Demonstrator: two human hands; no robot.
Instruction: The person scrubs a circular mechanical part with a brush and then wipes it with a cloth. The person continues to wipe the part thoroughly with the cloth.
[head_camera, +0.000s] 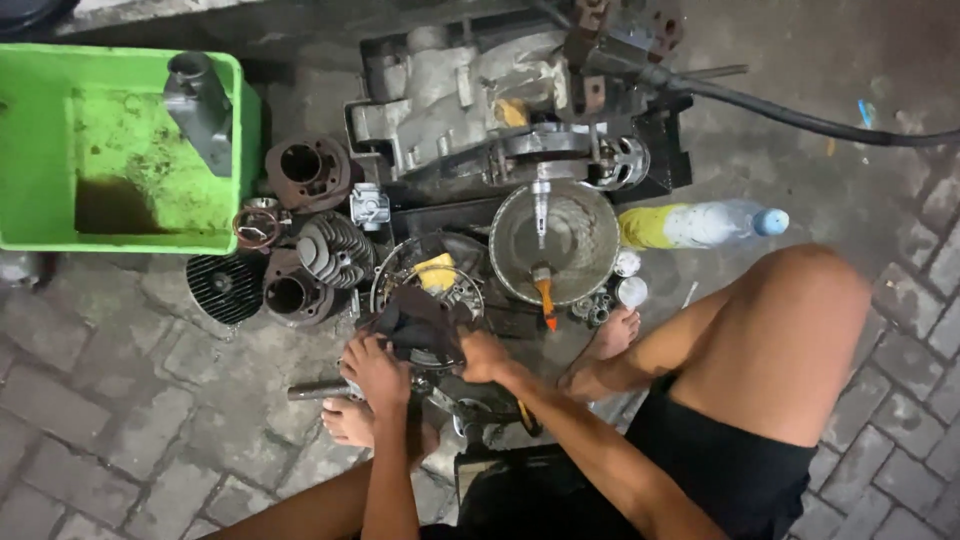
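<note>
Both my hands grip a dark, greasy engine part (420, 325) low in the middle of the head view, held just above the paved ground. My left hand (376, 370) closes on its left side. My right hand (486, 355) closes on its right side. A round wire-rimmed part with a yellow sponge (435, 272) lies just beyond the held piece. A metal shaft (312, 391) sticks out to the left below my left hand.
A green plastic tub (40, 230) with a grey pipe stands top left. Finned cylinders (335, 250) lie beside it. A metal bowl (590, 260) holding a brush, an engine case (450, 110), a yellow-labelled bottle (700, 224) and a black hose (800, 118) surround my bare feet.
</note>
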